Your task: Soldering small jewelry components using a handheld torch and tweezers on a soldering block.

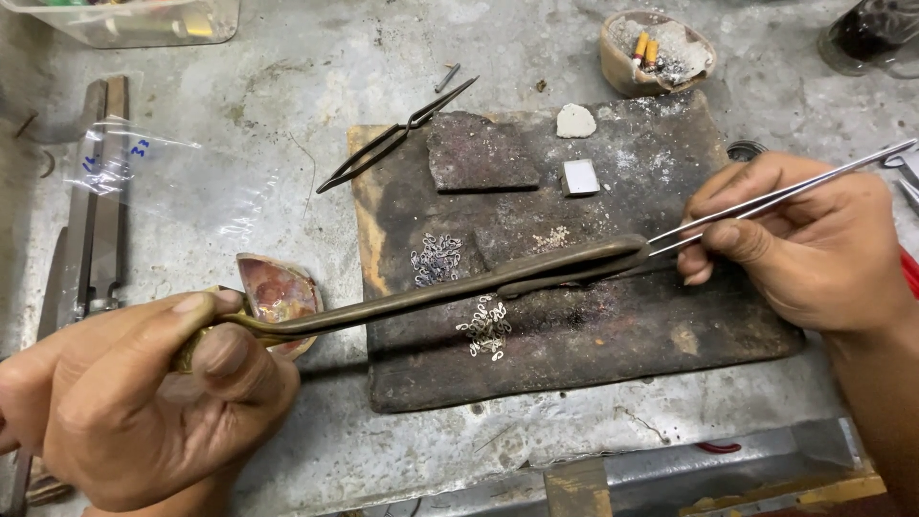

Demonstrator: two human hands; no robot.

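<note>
Left hand: the left hand (134,402) at the table's near left corner is clamped on the handle of a long brass blowpipe (450,287), whose looped tip lies over the charred soldering board (613,345).
Right hand: the right hand (814,239) at the right edge pinches steel tweezers (766,201), their tips touching the blowpipe's tip.
Small links: two clusters of silver links (486,327) lie on the board, either side of the pipe.
Shell dish: a reddish dish (278,287) sits beside the left hand.
Far side: black tweezers (392,139), a dark slab (479,153), a small metal block (580,177) and an ash-filled bowl (656,53).
</note>
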